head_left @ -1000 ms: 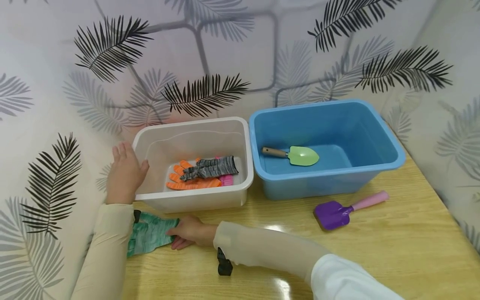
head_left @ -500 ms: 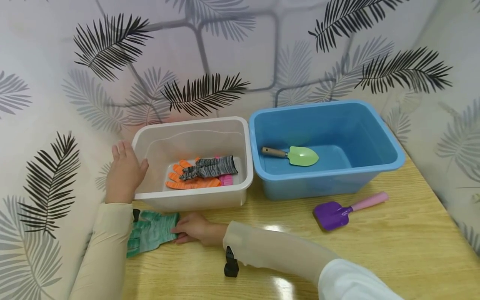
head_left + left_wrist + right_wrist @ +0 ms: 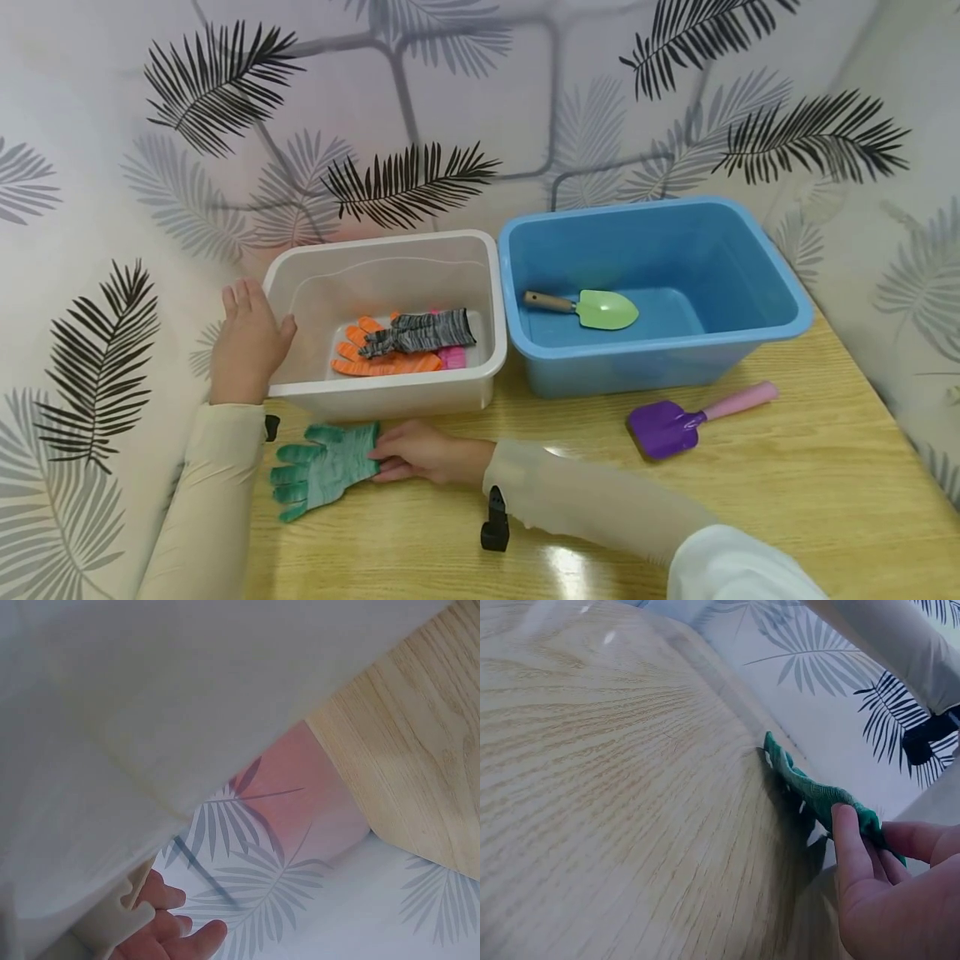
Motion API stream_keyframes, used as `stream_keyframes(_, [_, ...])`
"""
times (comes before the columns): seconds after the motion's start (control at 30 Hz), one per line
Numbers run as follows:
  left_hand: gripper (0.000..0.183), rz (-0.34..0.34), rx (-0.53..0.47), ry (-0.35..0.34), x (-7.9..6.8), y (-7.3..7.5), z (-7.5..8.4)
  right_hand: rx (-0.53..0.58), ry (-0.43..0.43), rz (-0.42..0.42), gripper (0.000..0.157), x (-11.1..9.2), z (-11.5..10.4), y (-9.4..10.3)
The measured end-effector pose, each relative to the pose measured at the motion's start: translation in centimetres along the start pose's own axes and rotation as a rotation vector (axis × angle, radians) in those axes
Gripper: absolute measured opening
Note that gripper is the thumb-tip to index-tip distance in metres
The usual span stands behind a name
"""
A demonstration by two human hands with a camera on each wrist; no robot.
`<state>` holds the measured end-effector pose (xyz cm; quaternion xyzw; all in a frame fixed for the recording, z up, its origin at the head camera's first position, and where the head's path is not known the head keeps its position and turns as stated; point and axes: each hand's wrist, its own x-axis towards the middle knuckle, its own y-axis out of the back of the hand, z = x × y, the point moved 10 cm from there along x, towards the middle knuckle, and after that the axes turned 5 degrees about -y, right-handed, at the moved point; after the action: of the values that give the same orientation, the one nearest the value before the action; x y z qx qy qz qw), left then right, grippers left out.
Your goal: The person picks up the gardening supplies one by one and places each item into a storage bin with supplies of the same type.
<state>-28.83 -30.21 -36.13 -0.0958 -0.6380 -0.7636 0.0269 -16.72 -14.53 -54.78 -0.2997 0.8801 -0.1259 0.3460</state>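
A green knitted glove (image 3: 326, 467) lies in front of the white bin (image 3: 390, 406), its fingers spread to the left. My right hand (image 3: 423, 452) pinches its cuff between thumb and fingers. In the right wrist view the glove (image 3: 817, 796) is seen edge-on, its cuff end lifted slightly off the tabletop. My left hand (image 3: 249, 342) rests at the left rim of the white bin, fingers extended and thumb apart. Inside that bin lie an orange glove (image 3: 386, 365), a grey glove (image 3: 423, 331) and a partly covered pink item (image 3: 453, 358).
A blue bin (image 3: 622, 371) stands right of the white one, with a green trowel (image 3: 606, 310) inside. In front of it lies a purple shovel (image 3: 663, 431) with a pink handle. A leaf-patterned backdrop (image 3: 480, 100) rises behind the wooden table (image 3: 585, 500).
My right hand has drawn the green glove rightward over the table, so its fingers now show from behind my left sleeve. The left hand has stayed at the white bin's rim.
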Motion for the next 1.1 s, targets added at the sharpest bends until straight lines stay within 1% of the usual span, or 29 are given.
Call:
stream_keyframes(0.1, [0.074, -0.002, -0.001, 0.004, 0.1, 0.0, 0.0, 0.035, -0.003, -0.055, 0.005, -0.8, -0.2, 0.1])
stream_keyframes(0.17, [0.074, -0.005, 0.002, 0.009, 0.0, 0.0, 0.0, 0.032, -0.009, -0.08, 0.006, -1.5, -0.4, 0.1])
stream_keyframes(0.3, [0.075, -0.017, 0.005, 0.025, 0.0, 0.0, -0.2, 0.035, -0.029, -0.104, 0.019, -2.3, -0.4, 0.2])
stream_keyframes(0.37, [0.075, -0.023, 0.001, 0.03, 0.0, 0.0, -0.2, 0.047, -0.036, -0.112, 0.022, -2.5, -0.3, 0.2])
stream_keyframes(0.43, [0.075, -0.028, -0.003, 0.031, 0.0, -0.1, -0.2, 0.056, -0.038, -0.12, 0.022, -2.7, -0.4, 0.1])
stream_keyframes(0.63, [0.075, -0.021, -0.004, 0.028, -0.1, 0.0, -0.1, 0.071, -0.045, -0.15, 0.012, -3.6, -0.6, -0.2])
stream_keyframes(0.77, [0.074, -0.014, -0.002, 0.019, -0.1, 0.2, 0.1, 0.081, -0.041, -0.156, 0.008, -4.1, -0.8, -0.1])
stream_keyframes(0.93, [0.074, -0.006, 0.003, 0.015, -0.2, 0.3, 0.2, 0.098, -0.04, -0.148, 0.007, -4.7, -0.9, 0.4])
stream_keyframes(1.0, [0.073, -0.002, 0.003, 0.013, -0.1, 0.3, 0.2, 0.096, -0.04, -0.141, 0.009, -4.9, -1.0, 0.6])
stream_keyframes(1.1, [0.073, 0.003, 0.004, 0.007, -0.1, 0.3, 0.2, 0.099, -0.04, -0.138, 0.017, -5.1, -1.0, 0.8])
